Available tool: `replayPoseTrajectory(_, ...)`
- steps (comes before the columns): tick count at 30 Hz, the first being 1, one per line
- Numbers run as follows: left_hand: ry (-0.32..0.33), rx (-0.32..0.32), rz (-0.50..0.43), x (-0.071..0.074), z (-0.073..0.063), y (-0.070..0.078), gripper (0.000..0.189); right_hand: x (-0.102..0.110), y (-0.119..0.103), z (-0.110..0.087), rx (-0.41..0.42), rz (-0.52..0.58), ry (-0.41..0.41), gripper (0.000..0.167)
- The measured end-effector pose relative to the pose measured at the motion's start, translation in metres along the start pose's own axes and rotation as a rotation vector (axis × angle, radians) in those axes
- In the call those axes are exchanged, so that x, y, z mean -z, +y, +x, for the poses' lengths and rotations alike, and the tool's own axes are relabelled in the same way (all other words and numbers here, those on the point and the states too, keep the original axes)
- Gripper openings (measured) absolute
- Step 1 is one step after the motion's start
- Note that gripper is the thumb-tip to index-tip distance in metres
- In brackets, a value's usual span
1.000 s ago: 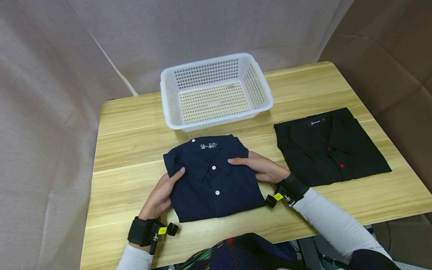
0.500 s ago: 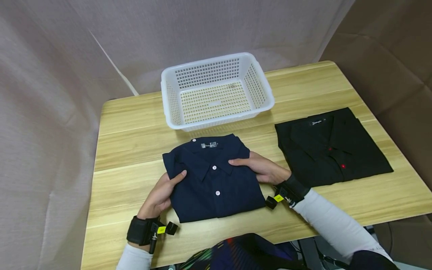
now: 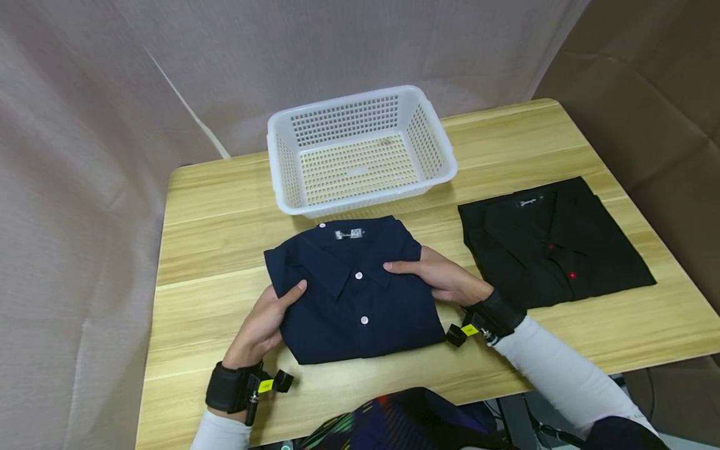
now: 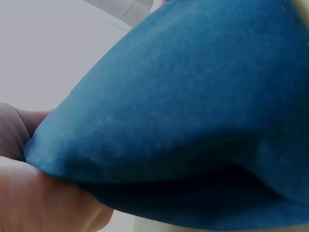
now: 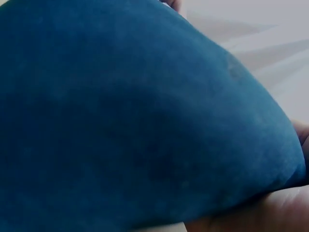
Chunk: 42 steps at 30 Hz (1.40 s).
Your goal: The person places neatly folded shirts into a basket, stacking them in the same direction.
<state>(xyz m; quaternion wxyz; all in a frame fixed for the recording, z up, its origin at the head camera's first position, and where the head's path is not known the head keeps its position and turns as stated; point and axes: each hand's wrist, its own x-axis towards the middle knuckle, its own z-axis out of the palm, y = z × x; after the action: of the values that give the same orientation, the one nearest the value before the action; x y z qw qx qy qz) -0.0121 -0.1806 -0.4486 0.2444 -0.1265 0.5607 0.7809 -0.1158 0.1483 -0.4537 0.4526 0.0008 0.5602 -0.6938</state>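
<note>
A folded navy shirt (image 3: 337, 319) with white buttons and a collar label spans the space between both hands. My left hand (image 3: 267, 322) grips its left side, thumb on top and fingers hidden underneath. On the opposite side my right hand (image 3: 441, 275) holds the shirt the same way, its thumb lying near the collar. In the left wrist view the navy cloth (image 4: 169, 106) bulges over the thumb and fingers at lower left. The right wrist view is filled mostly by the same cloth (image 5: 135, 106), pinched at the lower right.
A white plastic basket (image 3: 368, 199) with perforated walls stands behind the navy shirt. To the right lies a folded black shirt (image 3: 517, 250) with red buttons. Both rest on a wooden table (image 3: 208, 231), whose front edge is close to the person's body.
Both hands keep their hold. The shirt's collar end has shifted slightly toward the basket, and its sides are a little farther apart as the hands spread slightly.
</note>
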Motion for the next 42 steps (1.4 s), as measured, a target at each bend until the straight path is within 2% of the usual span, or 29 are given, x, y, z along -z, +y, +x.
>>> replayPoseTrajectory(8, -0.011, -0.023, 0.044, -0.004, -0.006, 0.011, 0.053, -0.003, -0.011, -0.009, 0.034, -0.05, 0.001, 0.055)
replayPoseTrajectory(13, -0.022, -0.034, 0.043, -0.007, -0.007, 0.015, 0.055, -0.005, -0.018, -0.016, 0.033, -0.091, 0.031, 0.056)
replayPoseTrajectory(21, -0.035, -0.04, 0.05, -0.014, -0.009, 0.024, 0.059, -0.007, -0.029, -0.027, 0.08, -0.15, 0.033, 0.057)
replayPoseTrajectory(27, -0.04, -0.035, 0.035, -0.019, -0.012, 0.027, 0.058, -0.008, -0.034, -0.036, 0.071, -0.2, 0.062, 0.059)
replayPoseTrajectory(34, -0.048, -0.084, 0.036, -0.023, -0.016, 0.031, 0.06, -0.012, -0.041, -0.041, 0.11, -0.267, 0.062, 0.062)
replayPoseTrajectory(42, -0.045, -0.112, 0.077, -0.027, -0.018, 0.039, 0.062, -0.013, -0.047, -0.046, 0.128, -0.271, 0.083, 0.062)
